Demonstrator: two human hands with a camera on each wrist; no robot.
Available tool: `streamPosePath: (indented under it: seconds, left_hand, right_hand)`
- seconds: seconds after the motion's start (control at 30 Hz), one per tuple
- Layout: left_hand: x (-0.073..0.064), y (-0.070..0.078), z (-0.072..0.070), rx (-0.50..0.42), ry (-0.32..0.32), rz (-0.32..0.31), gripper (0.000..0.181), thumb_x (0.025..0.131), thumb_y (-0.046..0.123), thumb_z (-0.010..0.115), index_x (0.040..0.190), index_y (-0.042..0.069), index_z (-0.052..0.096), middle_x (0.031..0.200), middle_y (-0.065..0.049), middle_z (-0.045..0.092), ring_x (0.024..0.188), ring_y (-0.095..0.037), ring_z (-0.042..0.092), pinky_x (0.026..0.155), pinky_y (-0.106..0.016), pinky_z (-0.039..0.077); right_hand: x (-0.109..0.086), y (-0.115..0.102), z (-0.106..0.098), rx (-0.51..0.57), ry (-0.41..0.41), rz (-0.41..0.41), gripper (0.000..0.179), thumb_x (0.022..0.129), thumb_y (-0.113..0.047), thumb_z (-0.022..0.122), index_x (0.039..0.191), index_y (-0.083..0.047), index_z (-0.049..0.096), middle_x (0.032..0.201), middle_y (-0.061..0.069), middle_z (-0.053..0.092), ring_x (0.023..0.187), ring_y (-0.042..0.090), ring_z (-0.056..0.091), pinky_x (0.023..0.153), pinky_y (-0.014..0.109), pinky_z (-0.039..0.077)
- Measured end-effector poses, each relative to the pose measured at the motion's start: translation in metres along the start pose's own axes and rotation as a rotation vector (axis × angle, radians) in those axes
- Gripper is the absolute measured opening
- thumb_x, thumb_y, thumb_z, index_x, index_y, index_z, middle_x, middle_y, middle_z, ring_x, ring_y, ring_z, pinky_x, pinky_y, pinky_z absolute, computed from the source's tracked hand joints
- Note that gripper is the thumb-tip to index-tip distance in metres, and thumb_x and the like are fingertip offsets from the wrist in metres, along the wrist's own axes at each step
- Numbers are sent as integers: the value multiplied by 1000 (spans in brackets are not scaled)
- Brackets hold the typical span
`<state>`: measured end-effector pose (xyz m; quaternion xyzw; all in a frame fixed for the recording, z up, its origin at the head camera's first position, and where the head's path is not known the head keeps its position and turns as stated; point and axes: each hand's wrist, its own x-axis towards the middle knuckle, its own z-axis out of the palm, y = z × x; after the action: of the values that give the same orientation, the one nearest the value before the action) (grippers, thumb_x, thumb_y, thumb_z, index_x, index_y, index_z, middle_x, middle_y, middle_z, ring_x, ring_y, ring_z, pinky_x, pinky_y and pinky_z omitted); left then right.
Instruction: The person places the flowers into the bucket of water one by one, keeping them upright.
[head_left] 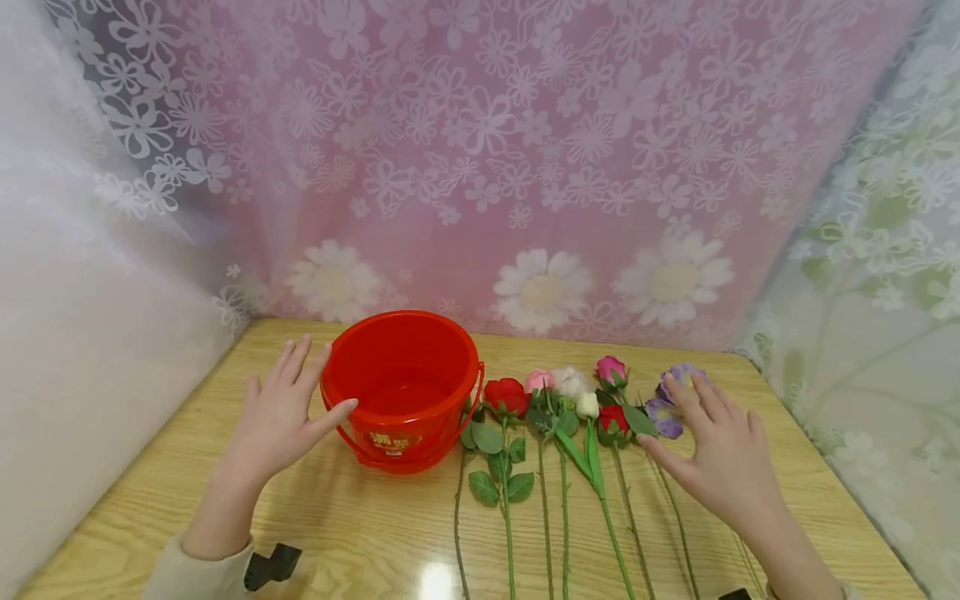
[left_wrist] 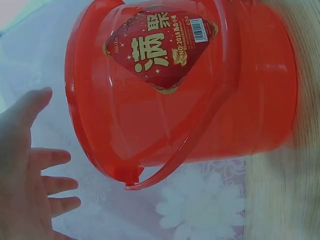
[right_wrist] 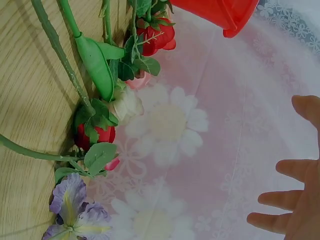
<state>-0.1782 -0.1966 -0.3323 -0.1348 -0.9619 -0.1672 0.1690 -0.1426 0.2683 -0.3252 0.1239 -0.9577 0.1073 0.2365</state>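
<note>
A red plastic bucket stands upright on the table, its handle hanging down at the front. My left hand is spread beside its left rim; in the left wrist view the fingers are apart from the bucket, which bears a gold-lettered label. To the right several artificial flowers lie in a row: a red rose, a white tulip, a magenta rose and a purple iris among them. My right hand hovers with straight fingers over the iris end and holds nothing.
A wooden table carries everything, and the flower stems point toward its front edge. Behind it hangs a pink floral curtain. Pale curtains close in the left side and the right side.
</note>
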Motion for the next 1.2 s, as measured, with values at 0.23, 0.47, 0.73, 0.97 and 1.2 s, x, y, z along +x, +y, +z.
streamPosePath:
  seconds: [0.23, 0.47, 0.73, 0.97, 1.2]
  left_hand:
    - [2, 0, 4, -21, 204, 91, 59, 78, 32, 65, 124, -1, 48, 128, -22, 41, 115, -38, 37, 87, -61, 28]
    - [2, -3, 8, -101, 350, 138, 41, 75, 19, 69, 107, -4, 58, 101, -18, 60, 89, -35, 56, 76, -51, 45]
    - [7, -14, 10, -209, 324, 132, 44, 74, 15, 71, 110, -5, 57, 112, -19, 55, 103, -34, 50, 84, -50, 41]
    - [16, -23, 16, -305, 291, 117, 44, 76, 13, 70, 114, -5, 56, 117, -19, 52, 109, -35, 46, 87, -53, 38]
    - [23, -29, 21, -412, 277, -4, 43, 81, 17, 66, 115, -6, 54, 114, -22, 53, 107, -36, 46, 88, -52, 37]
  right_hand:
    - [0, -1, 1, 26, 124, -55, 64, 67, -38, 74, 119, -6, 54, 114, 23, 51, 97, 46, 46, 83, 68, 24]
    - [1, -1, 3, 21, 220, -122, 48, 64, -32, 75, 100, -2, 64, 96, 18, 61, 82, 39, 56, 73, 56, 40]
    - [2, 5, 6, 81, 181, -107, 44, 64, -22, 77, 99, 0, 63, 90, 14, 62, 75, 34, 58, 61, 49, 46]
    - [2, 17, 5, 154, 63, 29, 41, 73, -25, 72, 102, 3, 62, 97, 23, 60, 83, 41, 55, 63, 53, 45]
    - [3, 35, 5, 230, -18, 122, 48, 78, -28, 68, 109, 8, 57, 102, 28, 57, 92, 46, 50, 68, 58, 42]
